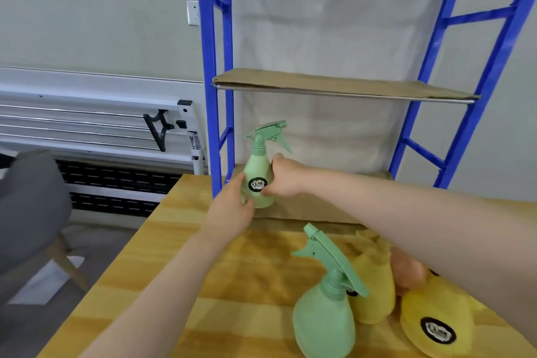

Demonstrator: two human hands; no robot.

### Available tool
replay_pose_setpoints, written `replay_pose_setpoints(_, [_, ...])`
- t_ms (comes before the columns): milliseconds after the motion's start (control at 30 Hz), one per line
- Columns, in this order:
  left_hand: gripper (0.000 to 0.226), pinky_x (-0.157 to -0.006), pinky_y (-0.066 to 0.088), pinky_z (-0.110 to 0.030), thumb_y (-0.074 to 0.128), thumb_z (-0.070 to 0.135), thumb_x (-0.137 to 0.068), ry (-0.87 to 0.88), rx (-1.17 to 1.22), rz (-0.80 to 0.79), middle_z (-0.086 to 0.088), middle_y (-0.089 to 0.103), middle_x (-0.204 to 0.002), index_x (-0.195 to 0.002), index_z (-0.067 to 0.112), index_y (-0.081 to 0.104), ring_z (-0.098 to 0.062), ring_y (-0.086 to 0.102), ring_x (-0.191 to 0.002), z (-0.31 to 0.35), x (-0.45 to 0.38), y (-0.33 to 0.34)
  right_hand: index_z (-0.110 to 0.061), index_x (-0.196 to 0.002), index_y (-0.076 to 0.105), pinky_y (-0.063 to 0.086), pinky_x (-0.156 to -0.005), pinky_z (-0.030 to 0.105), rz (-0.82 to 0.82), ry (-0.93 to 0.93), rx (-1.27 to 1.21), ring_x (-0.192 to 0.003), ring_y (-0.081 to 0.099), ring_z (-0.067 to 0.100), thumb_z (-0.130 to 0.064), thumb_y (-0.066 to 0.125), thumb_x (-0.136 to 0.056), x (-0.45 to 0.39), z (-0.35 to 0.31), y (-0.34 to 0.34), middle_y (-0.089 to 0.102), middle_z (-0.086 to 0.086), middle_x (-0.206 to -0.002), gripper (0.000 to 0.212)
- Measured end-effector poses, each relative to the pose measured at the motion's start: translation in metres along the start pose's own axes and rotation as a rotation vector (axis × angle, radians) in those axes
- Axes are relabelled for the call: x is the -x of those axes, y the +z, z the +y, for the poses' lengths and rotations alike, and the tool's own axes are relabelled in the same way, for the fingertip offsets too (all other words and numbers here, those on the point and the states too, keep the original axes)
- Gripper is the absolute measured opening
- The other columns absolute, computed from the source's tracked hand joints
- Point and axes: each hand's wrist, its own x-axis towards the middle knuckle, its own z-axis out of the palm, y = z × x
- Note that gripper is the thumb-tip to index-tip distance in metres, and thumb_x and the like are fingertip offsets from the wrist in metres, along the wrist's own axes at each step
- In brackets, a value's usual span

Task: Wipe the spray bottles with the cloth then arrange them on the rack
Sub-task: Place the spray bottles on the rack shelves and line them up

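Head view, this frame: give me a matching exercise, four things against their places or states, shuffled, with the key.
Things:
1. Green plastic spray bottle with round black label
2. Green plastic spray bottle nearest the camera
3. Yellow plastic spray bottle showing a black label
4. Brown cardboard sheet

Places or states:
A. Lying on its side on the wooden table
B. Covering the blue metal rack's upper shelf
C. Held upright by both hands at the lower shelf
D. Standing upright on the table, untouched

Pairs: 1-C, 2-D, 3-A, 4-B

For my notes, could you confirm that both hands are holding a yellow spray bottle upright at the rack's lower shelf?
Not quite: the head view shows the spray bottle held by the left hand and right hand is green, not yellow. It is upright at the rack's lower shelf.
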Motion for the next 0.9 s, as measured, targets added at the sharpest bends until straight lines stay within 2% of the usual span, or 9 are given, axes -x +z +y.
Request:
replay_pose_setpoints(33, [0.044,-0.063,0.042,-0.03,0.048,0.009,-0.09,-0.006,0.0,-0.014,0.001,0.06,-0.104,-0.132,0.019,0.044,-0.019,0.056,-0.085,0.0,-0.005,0.006,-0.004,-0.122,0.037,0.044,-0.066,0.031,-0.005,0.019,-0.004,-0.084,0.056,0.022,-0.033,0.073,-0.084,-0.009,0.002,0.005,0.055,0.005,-0.098,0.06])
replay_pose_setpoints(100, [0.046,-0.06,0.037,-0.027,0.047,0.006,-0.087,-0.025,0.022,-0.027,-0.001,0.057,-0.109,-0.13,0.021,0.042,-0.021,0.054,-0.087,-0.002,-0.016,0.017,-0.003,-0.125,0.034,0.044,-0.068,0.032,-0.004,0.043,-0.032,-0.089,0.059,0.024,-0.031,0.073,-0.084,-0.025,0.005,0.013,0.057,0.007,-0.101,0.064])
replay_pose_setpoints(267, [0.053,-0.077,0.043,-0.031,0.043,-0.003,-0.082,-0.071,0.111,0.012,0.001,0.049,-0.121,-0.132,0.017,0.041,-0.027,0.052,-0.109,-0.007,-0.04,0.031,0.0,-0.132,0.03,0.039,-0.061,0.03,0.043,0.065,-0.154,-0.093,0.059,0.026,-0.03,0.075,-0.082,-0.053,0.01,0.024,0.058,0.008,-0.105,0.073])
replay_pose_setpoints(400, [0.065,-0.098,0.042,-0.039,0.044,-0.002,-0.088,-0.143,0.099,-0.036,-0.006,0.038,-0.142,-0.148,0.012,0.022,-0.029,0.041,-0.128,-0.007,-0.051,0.033,-0.002,-0.133,0.03,0.041,-0.07,0.033,0.05,0.072,-0.164,-0.096,0.059,0.026,-0.033,0.074,-0.083,-0.065,0.011,0.026,0.056,0.007,-0.103,0.073])
replay_pose_setpoints(533, [0.074,-0.09,0.048,-0.038,0.044,0.001,-0.088,-0.187,0.137,-0.056,-0.007,0.044,-0.139,-0.153,0.018,0.013,-0.028,0.05,-0.115,-0.014,-0.058,0.033,-0.004,-0.129,0.033,0.04,-0.066,0.032,0.088,0.071,-0.144,-0.086,0.056,0.024,-0.038,0.074,-0.082,-0.067,0.011,0.027,0.053,0.003,-0.096,0.07])
replay_pose_setpoints(633, [0.079,-0.098,0.046,-0.045,0.049,0.011,-0.089,-0.197,0.158,-0.068,-0.007,0.042,-0.143,-0.154,0.024,0.007,-0.03,0.049,-0.123,-0.016,-0.056,0.029,-0.003,-0.129,0.034,0.04,-0.057,0.031,0.049,0.065,-0.099,-0.076,0.056,0.019,-0.039,0.073,-0.082,-0.063,0.009,0.019,0.053,0.0,-0.086,0.071])
replay_pose_setpoints(733, [0.079,-0.094,0.048,-0.043,0.052,0.016,-0.088,-0.198,0.147,-0.058,-0.01,0.041,-0.146,-0.153,0.026,0.007,-0.03,0.049,-0.124,-0.017,-0.048,0.023,-0.004,-0.127,0.037,0.038,-0.054,0.029,-0.016,0.071,0.008,-0.079,0.056,0.02,-0.041,0.071,-0.083,-0.052,0.005,0.009,0.055,0.003,-0.093,0.067])
replay_pose_setpoints(800, [0.077,-0.091,0.046,-0.038,0.052,0.014,-0.091,-0.197,0.123,-0.059,-0.007,0.034,-0.151,-0.154,0.021,0.007,-0.028,0.047,-0.126,-0.013,-0.04,0.019,-0.005,-0.125,0.043,0.041,-0.061,0.029,-0.041,0.06,0.086,-0.087,0.056,0.023,-0.038,0.066,-0.087,-0.043,0.005,0.003,0.055,0.005,-0.1,0.055])
replay_pose_setpoints(900, [0.063,-0.1,0.042,-0.04,0.051,0.011,-0.093,-0.11,0.079,-0.03,-0.004,0.037,-0.148,-0.15,0.018,0.023,-0.026,0.04,-0.132,-0.006,-0.024,0.011,-0.008,-0.126,0.047,0.045,-0.074,0.03,-0.041,0.021,0.123,-0.092,0.054,0.023,-0.029,0.058,-0.091,-0.019,0.005,-0.006,0.057,0.007,-0.11,0.043])
